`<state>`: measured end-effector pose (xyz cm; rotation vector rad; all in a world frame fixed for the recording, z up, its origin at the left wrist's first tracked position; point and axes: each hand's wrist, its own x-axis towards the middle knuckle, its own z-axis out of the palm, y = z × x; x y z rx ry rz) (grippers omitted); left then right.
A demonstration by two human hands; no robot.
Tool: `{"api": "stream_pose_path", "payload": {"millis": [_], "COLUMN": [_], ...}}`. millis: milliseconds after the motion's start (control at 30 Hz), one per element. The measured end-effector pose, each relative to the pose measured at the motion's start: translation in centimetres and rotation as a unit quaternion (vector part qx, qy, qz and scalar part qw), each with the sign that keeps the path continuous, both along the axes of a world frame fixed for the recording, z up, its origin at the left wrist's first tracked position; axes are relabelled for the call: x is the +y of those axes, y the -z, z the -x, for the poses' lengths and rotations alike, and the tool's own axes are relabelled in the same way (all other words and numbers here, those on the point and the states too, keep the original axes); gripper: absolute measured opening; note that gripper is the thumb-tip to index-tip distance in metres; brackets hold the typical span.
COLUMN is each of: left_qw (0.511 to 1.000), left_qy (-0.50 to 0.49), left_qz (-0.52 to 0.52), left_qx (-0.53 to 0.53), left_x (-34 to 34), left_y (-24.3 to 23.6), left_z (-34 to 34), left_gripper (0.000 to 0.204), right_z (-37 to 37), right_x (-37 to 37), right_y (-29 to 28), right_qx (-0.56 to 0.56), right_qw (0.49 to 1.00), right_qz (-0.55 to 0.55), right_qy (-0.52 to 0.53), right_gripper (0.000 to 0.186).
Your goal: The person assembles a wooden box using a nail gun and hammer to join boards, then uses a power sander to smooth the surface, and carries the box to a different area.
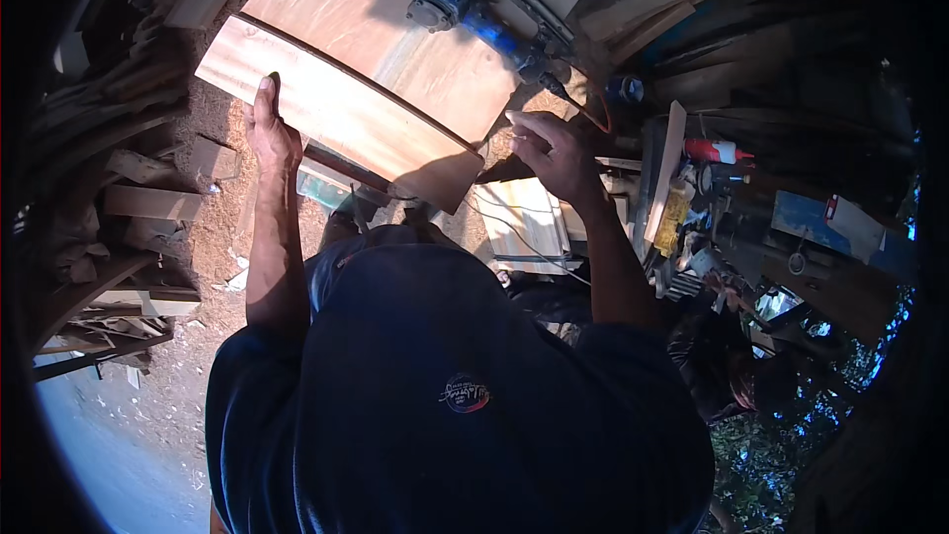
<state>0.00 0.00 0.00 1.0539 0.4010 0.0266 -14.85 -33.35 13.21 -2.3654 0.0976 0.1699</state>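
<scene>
A long, narrow wooden board lies slanted in front of me, sunlit on the left and shaded at its right end. My left hand is closed on its near edge toward the left end, thumb on top. Beyond the board's right end hovers my right hand, apart from the wood. Its fingers are bent together; whether something small sits in them cannot be made out. A wide wooden panel extends behind the board. On its far right part rests a blue air tool, shaped like a nail gun.
An orange hose trails from the tool. Offcuts and stacked timber line the left, over a sawdust-strewn floor. At right are a red bottle, a yellow bottle and an upright plank. More timber is piled far right.
</scene>
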Motion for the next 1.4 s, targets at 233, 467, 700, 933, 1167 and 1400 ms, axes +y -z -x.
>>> {"api": "stream_pose_path", "payload": {"millis": [233, 467, 700, 933, 1167, 1400], "left_qw": [0.995, 1.000, 0.998, 0.996, 0.989, 0.984], "left_qy": [0.047, 0.009, -0.003, -0.010, -0.004, 0.013], "left_qz": [0.084, 0.021, 0.037, 0.083, 0.146, 0.177], "left_qx": [-0.033, 0.007, -0.052, -0.018, 0.007, 0.020], "left_x": [-1.1, -1.0, -1.1, -1.4, -0.8, -0.6], "left_y": [1.6, 0.5, 0.8, -1.3, -1.9, -2.0], "left_z": [0.3, 0.0, 0.7, 0.9, 0.8, 0.5], "left_gripper": [0.053, 0.054, 0.050, 0.044, 0.043, 0.045], "right_z": [-0.1, -9.5, -13.5, -17.1, -20.7, -27.8], "right_x": [-4.6, -0.7, 2.3, 3.0, 9.8, 20.2], "right_y": [-0.7, -1.1, 0.5, 1.8, -9.4, -11.1], "right_qx": [-0.206, -0.199, 0.002, 0.042, 0.071, 0.121], "right_qw": [0.977, 0.937, 0.934, 0.921, 0.974, 0.975], "right_qz": [0.054, 0.285, 0.352, 0.387, 0.213, 0.041], "right_qy": [0.007, -0.036, -0.051, -0.002, 0.037, -0.179], "right_gripper": [0.035, 0.075, 0.093, 0.071, 0.030, 0.022]}}
